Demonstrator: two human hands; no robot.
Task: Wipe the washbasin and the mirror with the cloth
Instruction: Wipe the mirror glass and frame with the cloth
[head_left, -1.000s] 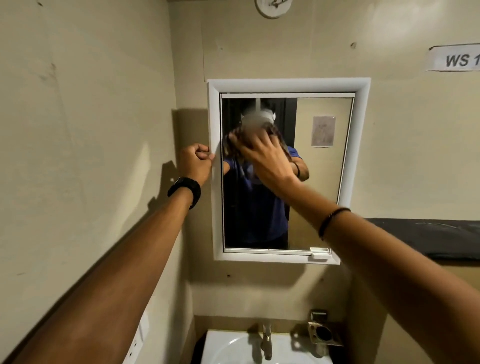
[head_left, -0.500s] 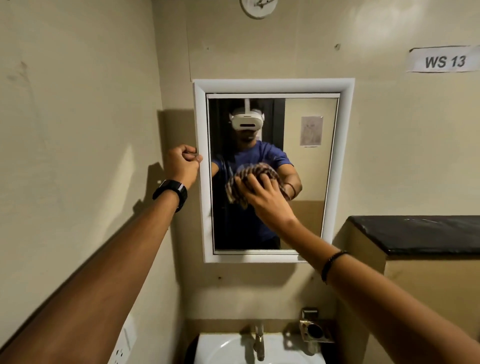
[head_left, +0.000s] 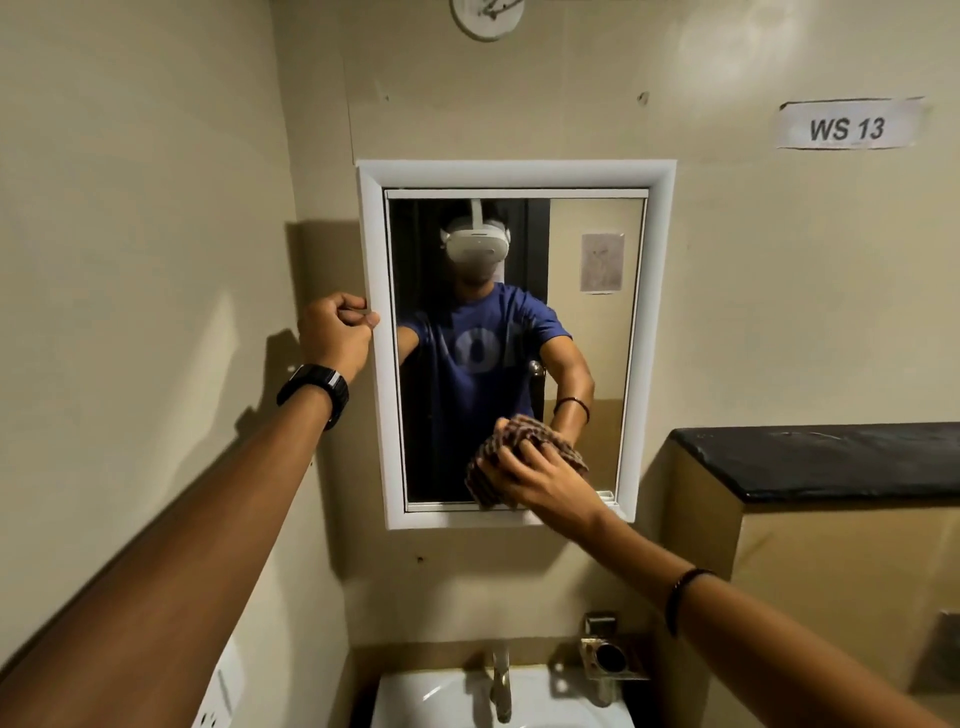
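Two hands are being used. The left frame edge of the mirror (head_left: 592, 358) is being clenched by the left hand (head_left: 336, 332). The bunched cloth (head_left: 524, 434) is being gripped by the right hand (head_left: 543, 480) and pressed against the glass at bottom right. The washbasin (head_left: 431, 699) is being seen directly below.

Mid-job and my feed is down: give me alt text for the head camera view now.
The right hand holds a bunched brown cloth against the lower glass of a white-framed wall mirror. The left hand grips the frame's left edge. Below, a white washbasin and its tap show at the picture's bottom edge.
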